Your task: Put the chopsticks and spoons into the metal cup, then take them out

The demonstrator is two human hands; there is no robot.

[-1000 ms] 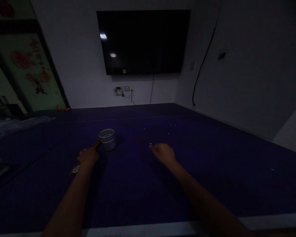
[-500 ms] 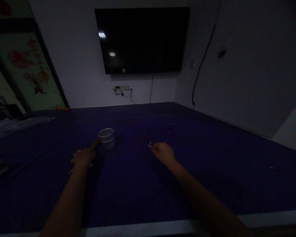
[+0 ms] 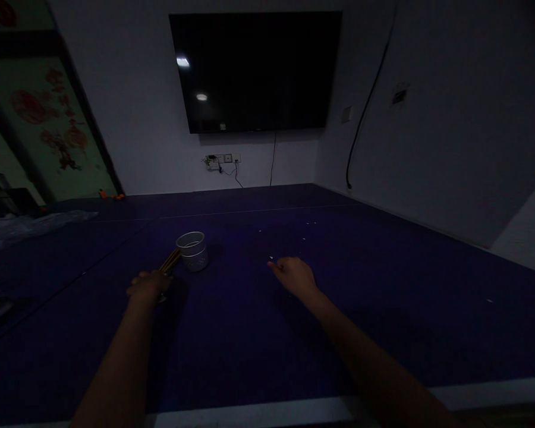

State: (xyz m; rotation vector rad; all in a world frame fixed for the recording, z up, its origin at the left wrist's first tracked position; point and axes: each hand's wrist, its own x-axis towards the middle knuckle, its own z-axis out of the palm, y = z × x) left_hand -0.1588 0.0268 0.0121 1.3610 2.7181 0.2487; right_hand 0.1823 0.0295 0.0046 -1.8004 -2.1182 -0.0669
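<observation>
A bundle of thin brown sticks, which look like chopsticks (image 3: pixel 170 260), lies under my left hand (image 3: pixel 148 286). The fingers are curled over it and its near part is hidden. Just right of the sticks' far ends, a silver metal cup (image 3: pixel 193 252) with small holes low in its wall stands upright. My right hand (image 3: pixel 295 276) rests on the dark blue surface (image 3: pixel 232 333), fingers folded in and thumb pointing left. What it holds, if anything, is hidden. By its thumb is a tiny white scrap (image 3: pixel 271 257).
Several more white scraps (image 3: pixel 304 239) are scattered beyond my right hand. Clear plastic wrap (image 3: pixel 40 224) lies at the left, with an orange object (image 3: pixel 111 195) near the back wall. A television (image 3: pixel 258 71) hangs above a socket strip (image 3: pixel 222 159). A black cable (image 3: pixel 368 110) runs down the right wall.
Both hands stay almost where they were, and the cup stands in the same place. The view has shifted very slightly.
</observation>
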